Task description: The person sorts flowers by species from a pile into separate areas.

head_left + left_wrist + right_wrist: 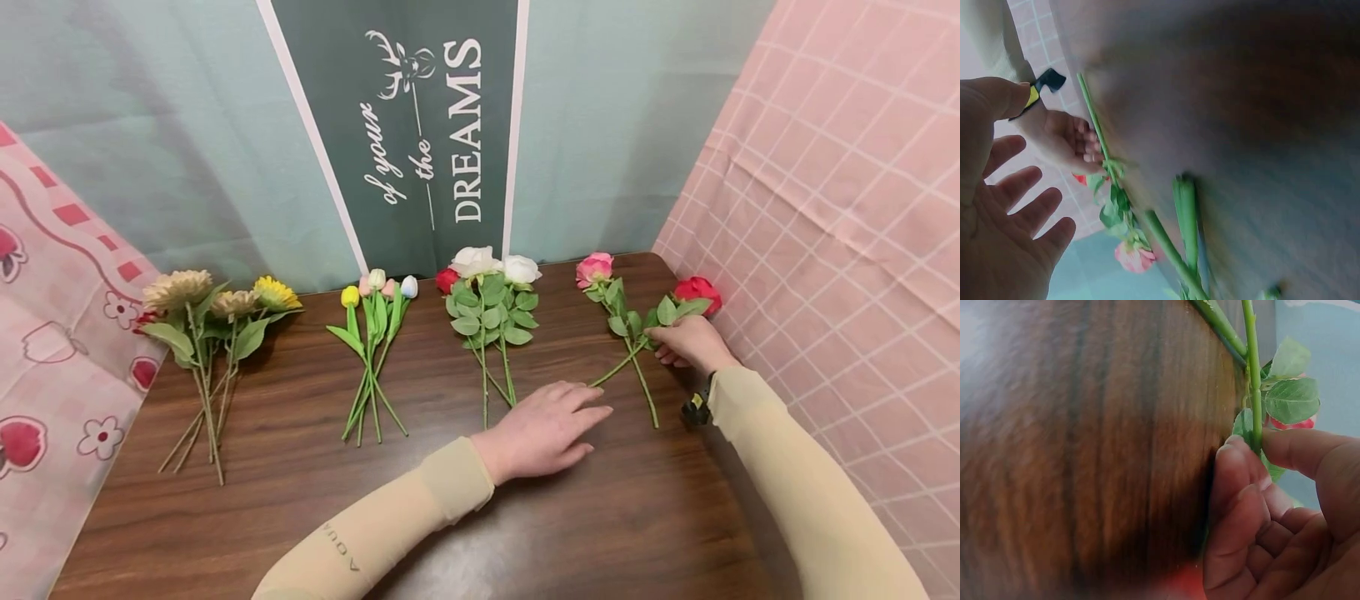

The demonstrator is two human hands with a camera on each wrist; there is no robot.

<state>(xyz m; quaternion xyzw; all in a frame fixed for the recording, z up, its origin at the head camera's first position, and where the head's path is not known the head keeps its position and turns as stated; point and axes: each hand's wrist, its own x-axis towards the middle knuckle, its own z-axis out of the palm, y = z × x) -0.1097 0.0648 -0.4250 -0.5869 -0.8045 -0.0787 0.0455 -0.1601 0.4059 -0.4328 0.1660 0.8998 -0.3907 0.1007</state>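
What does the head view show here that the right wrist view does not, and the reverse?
Only the head view shows the left hand lying flat and open on the table, the sunflower bunch, the tulip bunch, the white rose bunch and the pink rose. Only the right wrist view shows, close up, the fingers and thumb pinching the green stem. Both show the right hand gripping the red rose over the wooden tabletop.
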